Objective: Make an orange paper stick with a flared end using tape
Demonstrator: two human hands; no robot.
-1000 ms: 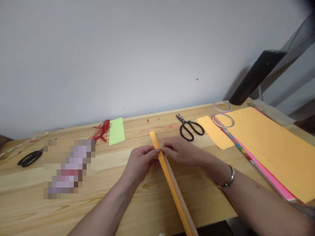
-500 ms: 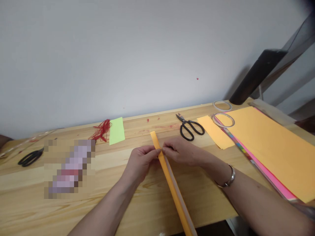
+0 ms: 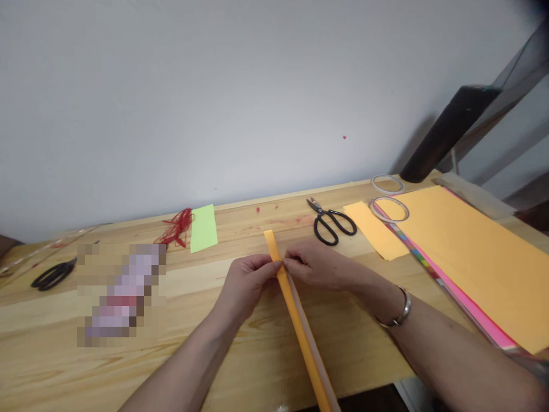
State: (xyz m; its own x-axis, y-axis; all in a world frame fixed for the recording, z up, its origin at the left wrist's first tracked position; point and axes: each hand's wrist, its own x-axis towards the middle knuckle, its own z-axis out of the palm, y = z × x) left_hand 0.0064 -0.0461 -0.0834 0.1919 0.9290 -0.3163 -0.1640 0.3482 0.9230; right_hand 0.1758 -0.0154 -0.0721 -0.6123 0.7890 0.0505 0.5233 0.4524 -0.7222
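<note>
A long, narrow orange paper strip (image 3: 297, 320) slants from the table's middle down past the bottom edge of the picture. Along its right side runs a pale greyish-pink band (image 3: 309, 335), possibly tape or its backing. My left hand (image 3: 245, 286) pinches the strip near its far end, thumb on top. At the same spot, my right hand (image 3: 316, 266) has thumb and forefinger pressed together at the strip's right edge, with the other fingers curled in. What lies exactly between the right fingertips is hidden. Both hands nearly touch each other.
Black-handled scissors (image 3: 329, 223) lie beyond my right hand, beside small orange sheets (image 3: 380, 232). Two tape rolls (image 3: 388, 210) and large orange sheets (image 3: 476, 257) are at right. Red threads (image 3: 176, 226), a green paper (image 3: 203, 229), a blurred-out object (image 3: 128, 292) and other scissors (image 3: 54, 276) are left.
The lower part of the strip has swung slightly left, and its far tip has shifted a little right. Both hands keep nearly the same place and pinch.
</note>
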